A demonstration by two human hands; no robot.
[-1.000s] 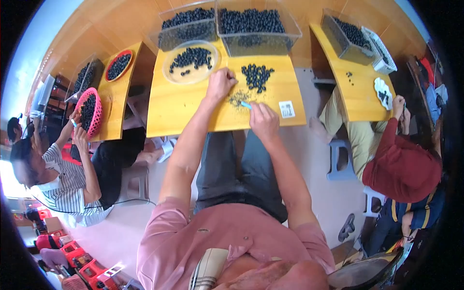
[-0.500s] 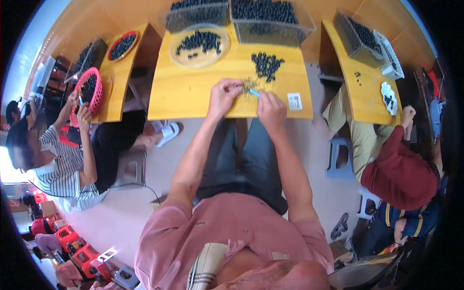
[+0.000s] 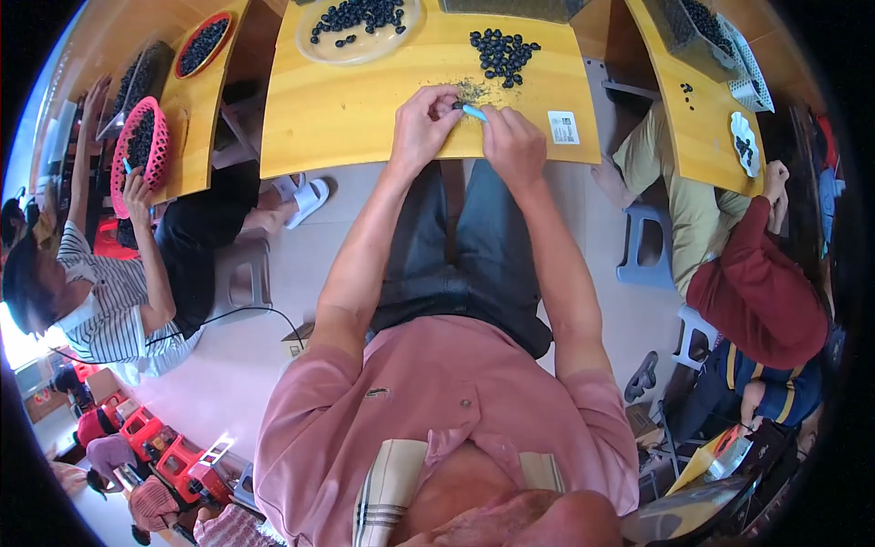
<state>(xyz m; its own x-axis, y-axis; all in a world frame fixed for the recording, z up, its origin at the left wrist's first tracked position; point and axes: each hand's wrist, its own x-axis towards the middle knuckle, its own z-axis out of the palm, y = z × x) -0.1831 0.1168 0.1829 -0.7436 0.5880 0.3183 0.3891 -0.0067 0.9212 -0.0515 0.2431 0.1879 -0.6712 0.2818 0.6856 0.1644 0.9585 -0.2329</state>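
Between the fingertips of my left hand [image 3: 425,128] is a small dark round bead [image 3: 458,106], pinched over the table's front part. My right hand [image 3: 513,141] is closed round a small tool with a light blue handle [image 3: 474,112], whose tip meets the bead. The tip itself is too small to make out. Fine crumbs [image 3: 471,88] lie scattered on the yellow wooden table [image 3: 355,118] just beyond my fingers. Farther back to the right sits a loose pile of shiny black beads [image 3: 502,56].
A clear round tray [image 3: 360,55] with black beads stands at the back left, beside a clear bin [image 3: 510,9]. A white card [image 3: 563,128] lies at the right front. People sit at side tables, left with a pink basket [image 3: 141,155], right with a white dish [image 3: 744,146].
The whole view has tilted, so the table and my hands sit higher in the picture. My hands keep the bead and tool together. The person at left has raised one arm toward a bin.
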